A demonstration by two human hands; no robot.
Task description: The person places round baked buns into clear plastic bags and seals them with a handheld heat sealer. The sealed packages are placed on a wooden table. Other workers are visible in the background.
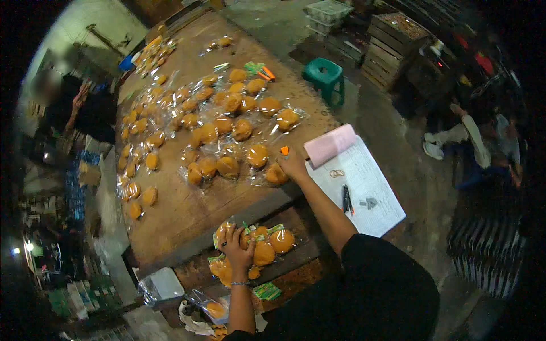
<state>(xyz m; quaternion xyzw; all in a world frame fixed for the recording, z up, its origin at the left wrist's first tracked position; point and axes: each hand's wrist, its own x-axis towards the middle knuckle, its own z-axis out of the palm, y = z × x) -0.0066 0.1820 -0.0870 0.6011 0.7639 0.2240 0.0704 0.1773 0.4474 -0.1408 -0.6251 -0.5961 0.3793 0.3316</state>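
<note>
My right hand [292, 164] is at the near right edge of the wooden table, its fingers closed around a small orange object [285, 150], mostly hidden in the grip. Just below it lies a round yellow-orange food piece [276, 174] in clear plastic. My left hand [235, 247] rests with spread fingers on a group of similar bagged pieces [264, 253] with green labels, on a lower wooden surface in front of me. Many more round pieces in clear bags [228, 166] cover the middle and left of the wooden tabletop [187, 217].
An open notebook [375, 183] with a pink cover roll lies right of my arm, bearing rubber bands [337, 173] and a black stapler-like tool [346, 199]. Green labels [267, 291] lie near my body. A green plastic stool [324, 74] stands beyond the table; people sit left and right.
</note>
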